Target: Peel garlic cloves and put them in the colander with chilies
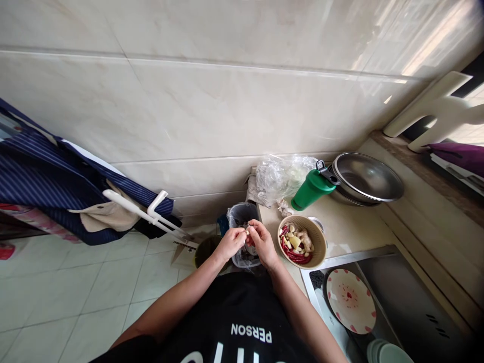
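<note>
Over a lined bin (235, 212), my left hand (231, 244) and my right hand (262, 244) meet with fingertips pinched around a small pale garlic clove (247, 230). Fingers cover most of the clove. To the right of my right hand, a tan basket (322, 250) holds garlic cloves (301, 250), dried red chillies (298, 258) and ginger (305, 240). A garlic bulb (284, 207) lies on the counter just behind the basket.
A green shaker bottle (313, 190), a clear plastic bag (278, 176) and metal bowls (368, 176) stand along the counter's back. A patterned plate (351, 301) sits in the sink (401, 287). Left, clothes (71, 186) hang by a white rack (151, 214).
</note>
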Demonstrator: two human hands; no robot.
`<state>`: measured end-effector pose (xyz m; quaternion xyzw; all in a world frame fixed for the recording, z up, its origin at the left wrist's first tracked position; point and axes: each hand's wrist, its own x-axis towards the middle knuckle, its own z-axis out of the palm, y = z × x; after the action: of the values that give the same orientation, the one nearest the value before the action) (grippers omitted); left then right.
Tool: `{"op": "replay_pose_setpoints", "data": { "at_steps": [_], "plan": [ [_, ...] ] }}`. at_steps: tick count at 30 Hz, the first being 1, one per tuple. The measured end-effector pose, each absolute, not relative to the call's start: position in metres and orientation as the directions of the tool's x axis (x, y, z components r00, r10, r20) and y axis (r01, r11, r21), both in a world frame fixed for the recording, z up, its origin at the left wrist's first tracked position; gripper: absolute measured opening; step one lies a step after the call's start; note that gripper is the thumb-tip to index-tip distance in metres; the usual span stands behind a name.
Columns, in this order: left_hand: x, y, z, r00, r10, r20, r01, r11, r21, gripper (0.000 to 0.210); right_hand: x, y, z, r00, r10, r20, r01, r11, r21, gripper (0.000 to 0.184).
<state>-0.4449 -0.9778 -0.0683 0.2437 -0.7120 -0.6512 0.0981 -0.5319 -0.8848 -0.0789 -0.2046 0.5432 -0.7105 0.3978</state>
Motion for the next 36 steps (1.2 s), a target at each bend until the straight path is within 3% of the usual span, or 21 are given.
{"op": "replay_pose_setpoints", "data": {
  "at_steps": [5,9,16,21,24,31,36],
  "plan": [
    [-0.445,-0.979,-0.067,-0.849,-0.452,-0.273,-0.194,-0.214,0.957,0.033,-0.536,-0.881,-0.085,-0.568,-0.822,-0.026,0.215,-0.118,-0.969,0.023],
    [-0.445,-0.979,-0.069,-0.853,-0.431,-0.294,-0.211,-0.230,0.950,0.033,-0.535,-0.883,-0.084,-0.602,-0.793,-0.097,0.321,-0.129,-0.938,0.019],
    [-0.450,-0.980,-0.086,-0.817,-0.449,-0.362,-0.367,-0.080,0.927,0.031,-0.531,-0.885,-0.083,-0.602,-0.769,-0.213,0.565,-0.222,-0.795,0.024],
    [-0.450,-0.983,-0.104,-0.795,-0.495,-0.351,-0.429,0.048,0.902,0.039,-0.539,-0.882,-0.070,-0.668,-0.713,-0.212,0.594,-0.341,-0.728,0.022],
    [-0.451,-0.984,-0.115,-0.795,-0.515,-0.321,-0.452,0.151,0.879,0.042,-0.541,-0.881,-0.062,-0.624,-0.749,-0.221,0.629,-0.314,-0.711,0.024],
    [-0.456,-0.982,-0.113,-0.789,-0.553,-0.267,-0.480,0.284,0.830,0.038,-0.536,-0.879,-0.065,-0.592,-0.771,-0.234,0.590,-0.218,-0.777,0.022],
    [-0.448,-0.984,-0.082,-0.857,-0.514,-0.049,-0.270,0.367,0.890,0.022,-0.538,-0.874,-0.063,-0.598,-0.781,-0.180,0.442,-0.134,-0.887,0.022]
  ]
}}
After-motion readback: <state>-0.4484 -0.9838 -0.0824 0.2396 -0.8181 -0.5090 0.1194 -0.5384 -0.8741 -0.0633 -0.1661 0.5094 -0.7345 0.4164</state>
